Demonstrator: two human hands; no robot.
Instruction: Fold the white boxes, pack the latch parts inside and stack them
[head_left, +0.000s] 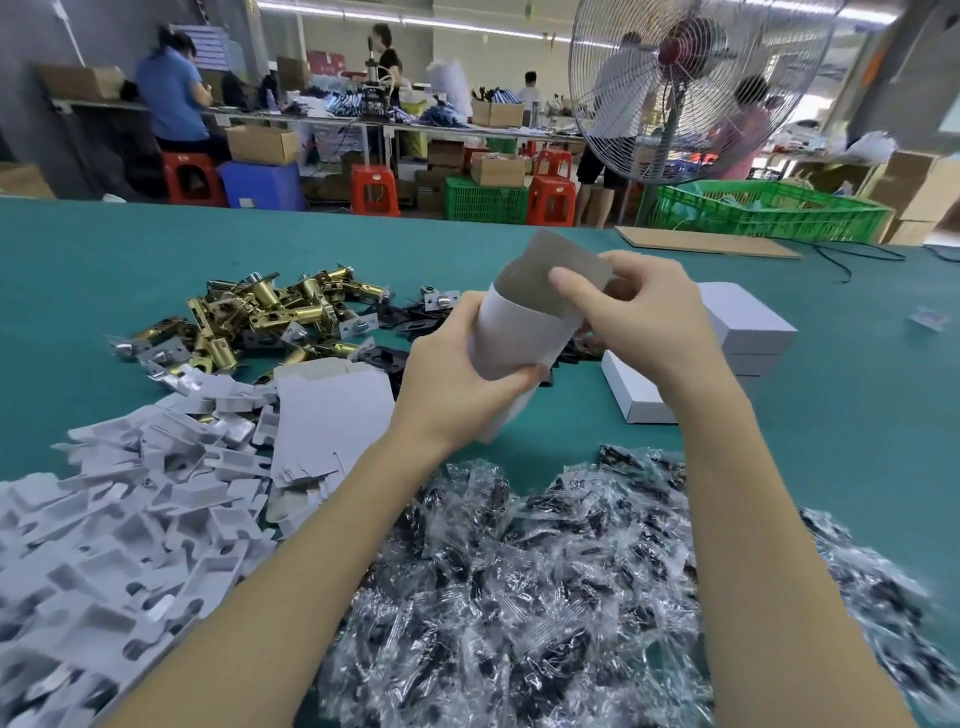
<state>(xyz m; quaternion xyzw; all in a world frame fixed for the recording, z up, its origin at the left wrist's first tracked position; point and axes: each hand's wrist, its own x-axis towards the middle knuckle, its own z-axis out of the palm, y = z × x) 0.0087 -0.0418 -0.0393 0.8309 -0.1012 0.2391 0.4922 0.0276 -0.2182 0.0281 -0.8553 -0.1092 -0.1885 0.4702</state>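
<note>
I hold a white box (514, 338) above the green table, partly folded into a tube with its grey inner flap standing up. My left hand (457, 379) grips the box body from the left. My right hand (634, 312) pinches the top flap, thumb on its grey inside. Brass latch parts (260, 317) lie in a heap at the far left, black plates (405, 322) beside them. Flat white box blanks (332, 421) lie left of my hands. Finished white boxes (748, 327) are stacked at the right, one more (634, 395) lying in front.
White cardboard inserts (130, 519) pile at the near left. Clear bags with black parts (545, 597) fill the near middle. A cardboard sheet (706, 241) lies at the table's far edge. Beyond stand a fan (685, 88), green crates, stools and several people.
</note>
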